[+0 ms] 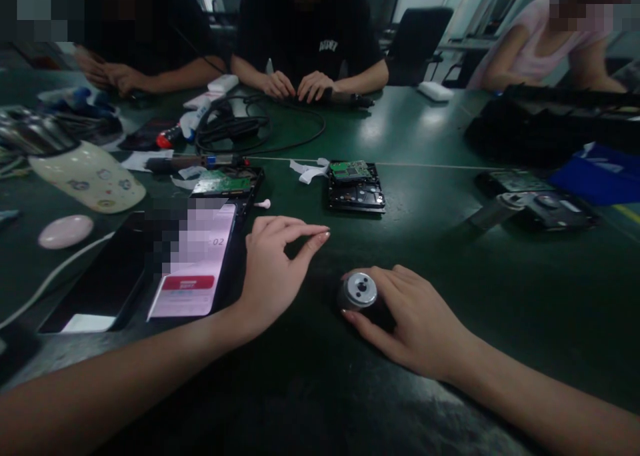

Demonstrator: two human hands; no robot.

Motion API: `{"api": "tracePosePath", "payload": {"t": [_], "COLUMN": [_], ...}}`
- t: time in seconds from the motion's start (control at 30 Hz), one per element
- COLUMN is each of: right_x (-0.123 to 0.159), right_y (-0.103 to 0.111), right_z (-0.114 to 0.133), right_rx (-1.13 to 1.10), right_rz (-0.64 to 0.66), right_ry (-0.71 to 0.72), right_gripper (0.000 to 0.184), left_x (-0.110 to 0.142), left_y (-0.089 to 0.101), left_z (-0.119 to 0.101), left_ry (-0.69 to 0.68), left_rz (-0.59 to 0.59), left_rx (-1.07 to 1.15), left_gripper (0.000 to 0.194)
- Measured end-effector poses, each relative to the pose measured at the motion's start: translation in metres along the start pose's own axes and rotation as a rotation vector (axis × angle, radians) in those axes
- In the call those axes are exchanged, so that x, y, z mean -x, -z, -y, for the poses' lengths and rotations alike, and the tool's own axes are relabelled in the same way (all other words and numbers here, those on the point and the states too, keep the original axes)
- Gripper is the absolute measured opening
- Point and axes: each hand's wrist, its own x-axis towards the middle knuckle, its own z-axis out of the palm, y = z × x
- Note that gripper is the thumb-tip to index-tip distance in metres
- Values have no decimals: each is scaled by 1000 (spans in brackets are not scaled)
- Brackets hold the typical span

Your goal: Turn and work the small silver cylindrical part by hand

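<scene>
My right hand [417, 316] is wrapped round a short silver metal cylinder [361, 291], which stands upright on the green table top. Its round end faces up and has a central hole and small dark holes around it. To the left, my left hand [273, 266] hovers over the table with thumb and forefinger tips pinched together. Whatever is between those tips, if anything, is too small to make out. Just beyond my hands lies a black device with a green circuit board [353, 171] on top and a white strip [310, 171] at its side.
At left are a lit phone [197, 263], a dark phone [95, 276], a cream bottle [90, 176], a pink oval object [66, 232] and another circuit-board device [225, 183]. A second metal cylinder [497, 211] and device [560, 209] are right. Several people sit opposite near black cables [235, 119].
</scene>
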Motion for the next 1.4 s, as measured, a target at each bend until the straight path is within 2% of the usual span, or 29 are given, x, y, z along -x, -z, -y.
{"api": "tracePosePath", "payload": {"t": [0.07, 0.13, 0.3, 0.37, 0.43, 0.5, 0.57, 0.63, 0.83, 1.0, 1.1, 1.27, 1.4], "right_x": [0, 0, 0, 1, 2, 3, 2, 2, 0, 2, 2, 3, 3], "right_y": [1, 1, 2, 1, 1, 0, -1, -1, -1, -1, -2, -3, -2], "right_z": [1, 1, 1, 1, 0, 0, -1, -1, -2, -2, -2, -2, -1], "right_rx": [-12, -17, -22, -22, -22, -24, -22, -20, -52, -46, -43, -28, -44], "right_rz": [14, 21, 31, 31, 29, 27, 25, 23, 41, 29, 25, -10, 26], "right_ry": [-10, -21, -28, -24, -18, -5, 8, 13, -7, 2, 0, 13, -15], "right_gripper": [28, 28, 26, 26, 25, 22, 18, 16, 15, 16, 14, 18, 16], "left_x": [-3, -3, -3, -2, 0, 4, 8, 12, 14, 15, 14, 15, 17], "left_y": [-2, -4, -3, -2, 0, 2, 3, 3, 3, 1, 0, 5, 6], "left_z": [8, 12, 13, 9, 3, -5, -12, -16, -17, -21, -24, -23, -20], "left_ry": [73, 99, 81, 14, -115, -255, -312, -295, -315, -259, -235, -252, -238], "left_rz": [116, 182, 173, 104, 40, 70, 161, 209, 230, 215, 245, 343, 353], "left_rx": [-148, -219, -223, -137, 25, 231, 397, 474, 541, 523, 553, 529, 494], "left_gripper": [7, 8, 12, 9, 8, 8, 8, 8, 9, 8, 9, 28, 21]}}
